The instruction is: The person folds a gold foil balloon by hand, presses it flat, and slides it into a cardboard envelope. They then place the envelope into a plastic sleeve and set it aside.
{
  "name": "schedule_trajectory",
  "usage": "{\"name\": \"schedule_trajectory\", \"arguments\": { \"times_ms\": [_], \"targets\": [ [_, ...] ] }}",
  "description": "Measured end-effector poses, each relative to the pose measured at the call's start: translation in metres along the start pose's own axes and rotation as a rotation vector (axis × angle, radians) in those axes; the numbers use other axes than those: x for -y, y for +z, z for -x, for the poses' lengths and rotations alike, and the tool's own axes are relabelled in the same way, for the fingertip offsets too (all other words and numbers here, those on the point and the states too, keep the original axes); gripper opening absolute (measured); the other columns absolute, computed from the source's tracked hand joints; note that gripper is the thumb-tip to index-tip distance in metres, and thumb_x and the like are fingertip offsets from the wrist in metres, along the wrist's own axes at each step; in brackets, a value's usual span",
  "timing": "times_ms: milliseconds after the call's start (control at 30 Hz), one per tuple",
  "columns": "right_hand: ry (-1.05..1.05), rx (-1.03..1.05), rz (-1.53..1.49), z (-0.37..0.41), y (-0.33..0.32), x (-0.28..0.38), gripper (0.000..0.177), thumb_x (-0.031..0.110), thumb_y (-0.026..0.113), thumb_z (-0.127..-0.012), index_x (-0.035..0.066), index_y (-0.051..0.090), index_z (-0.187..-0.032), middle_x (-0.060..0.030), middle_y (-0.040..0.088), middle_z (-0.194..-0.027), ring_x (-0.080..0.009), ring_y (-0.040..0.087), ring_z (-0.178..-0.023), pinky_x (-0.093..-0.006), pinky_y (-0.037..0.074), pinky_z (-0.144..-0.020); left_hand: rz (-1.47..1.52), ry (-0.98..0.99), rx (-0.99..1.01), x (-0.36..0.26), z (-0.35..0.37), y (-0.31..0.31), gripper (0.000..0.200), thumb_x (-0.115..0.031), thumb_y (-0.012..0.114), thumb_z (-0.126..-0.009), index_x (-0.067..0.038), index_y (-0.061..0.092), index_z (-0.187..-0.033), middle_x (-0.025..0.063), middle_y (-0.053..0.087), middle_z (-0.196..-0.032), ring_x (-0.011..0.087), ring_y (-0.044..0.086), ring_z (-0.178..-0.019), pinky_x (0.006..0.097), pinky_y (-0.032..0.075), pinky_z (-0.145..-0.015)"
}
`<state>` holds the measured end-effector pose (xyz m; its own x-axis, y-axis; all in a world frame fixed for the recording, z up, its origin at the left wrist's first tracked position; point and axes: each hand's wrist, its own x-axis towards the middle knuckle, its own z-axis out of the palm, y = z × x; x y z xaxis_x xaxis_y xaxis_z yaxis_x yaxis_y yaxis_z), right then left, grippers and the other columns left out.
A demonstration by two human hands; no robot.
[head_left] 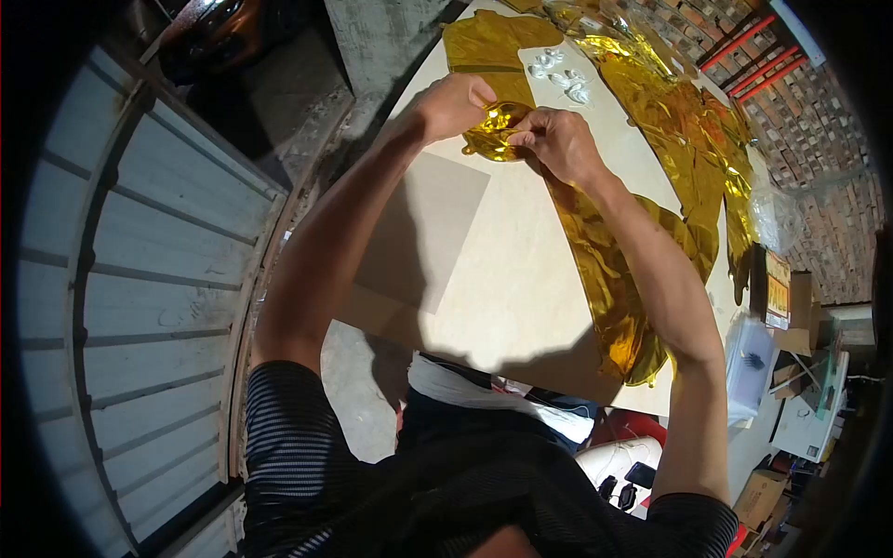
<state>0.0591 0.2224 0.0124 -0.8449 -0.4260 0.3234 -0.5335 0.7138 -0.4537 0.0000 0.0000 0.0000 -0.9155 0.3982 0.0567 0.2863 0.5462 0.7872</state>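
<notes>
Your left hand (451, 104) and right hand (567, 147) have fingers pinched on the rounded, shiny gold foil piece (503, 117); uneven pulling could tear it.

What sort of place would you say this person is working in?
Probably a small workshop or garage: a pale worktable spread with gold foil pieces, a bare brick wall, and cardboard boxes nearby.

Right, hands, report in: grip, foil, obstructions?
Left hand, right hand: both grips on shiny gold foil. More foil below right forearm, may snag. White pieces beyond hands.
</notes>
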Motion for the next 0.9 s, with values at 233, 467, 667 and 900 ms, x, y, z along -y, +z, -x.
{"name": "schedule_trajectory", "arguments": {
  "times_ms": [233,467,667,900],
  "targets": [
    [0.308,0.172,-0.24,-0.012,-0.006,-0.002,0.016,0.016,0.074,-0.096,0.0,0.071,-0.091,-0.0028,0.067,-0.075,-0.0092,0.056,-0.066,-0.0295,0.049,-0.062,-0.02,0.005,-0.069,-0.015,0.013,-0.004,0.035,-0.015,0.08,-0.083,-0.004,0.074,-0.116,0.0137,0.078,-0.099,0.0212,0.074,-0.091,0.0346,0.057,-0.084],
    [0.245,0.208,-0.396,-0.018,-0.003,-0.027,0.013,0.011,0.073,-0.097,-0.001,0.071,-0.093,-0.0001,0.068,-0.079,-0.008,0.057,-0.073,-0.0273,0.049,-0.068,0.011,0.036,-0.123,0.005,0.006,0.004,0.035,-0.018,0.084,-0.08,-0.008,0.076,-0.113,0.0104,0.078,-0.098,0.0192,0.072,-0.086,0.0326,0.056,-0.081],
    [0.231,0.117,-0.375,-0.021,0.004,-0.026,0.013,0.011,0.075,-0.093,-0.001,0.075,-0.095,-0.0047,0.074,-0.083,-0.0108,0.063,-0.076,-0.0293,0.052,-0.072,0.073,0.002,-0.108,0.008,0.004,0.005,0.031,-0.019,0.079,-0.085,-0.008,0.076,-0.115,0.0095,0.077,-0.098,0.0186,0.072,-0.089,0.0321,0.056,-0.083],
    [0.213,0.111,-0.278,-0.028,0.009,-0.03,0.017,0.018,0.078,-0.091,0.001,0.076,-0.094,-0.0081,0.075,-0.081,-0.0138,0.066,-0.072,-0.0323,0.052,-0.071,0.048,0.124,-0.146,0.001,0.013,0.0,0.022,-0.012,0.066,-0.095,-0.007,0.074,-0.115,0.0107,0.077,-0.094,0.0192,0.072,-0.086,0.0309,0.055,-0.081]
  ]
}}
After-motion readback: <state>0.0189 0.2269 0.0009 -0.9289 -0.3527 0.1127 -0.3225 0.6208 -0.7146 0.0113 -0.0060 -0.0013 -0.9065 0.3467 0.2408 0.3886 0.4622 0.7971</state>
